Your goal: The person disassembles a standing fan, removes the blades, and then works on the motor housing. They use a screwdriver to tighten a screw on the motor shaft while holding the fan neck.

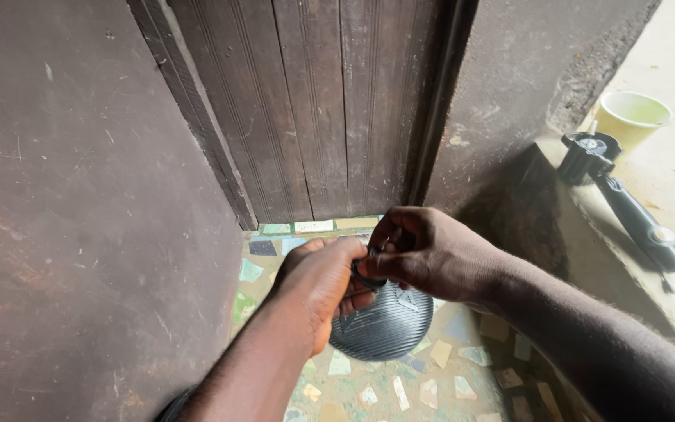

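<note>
Two bare hands meet over a black ribbed dome (388, 324), held just below frame centre above a floor of mixed tile shards (369, 387). The left hand (323, 285), reaching up from 6 o'clock, is curled around the dome's upper left side, fingers wrapped against it. The right hand (423, 254), entering from 4 o'clock, is closed in a pinch on a small dark part at the dome's top, where the two hands touch; what that part is cannot be made out. The dome's rounded, finely grooved face points down and toward the camera, at 5 o'clock from the left hand's knuckles.

Behind the hands, at 12 o'clock, stands a dark wooden door (322, 101) of upright planks, set between rough brown walls; the left wall (80, 219) fills the frame from 8 to 11 o'clock. A strip of pale tiles (314, 227) lies at the door's foot, just above the hands.

At 2 to 3 o'clock a concrete ledge (626, 258) runs along the right wall. On it lies a black tool (626, 207) with a round head and a long handle, the handle pointing toward 4 o'clock. Just beyond its head, at 2 o'clock, sits a pale green cup (633, 116), upright and open-mouthed, near the tool but apart from it.
</note>
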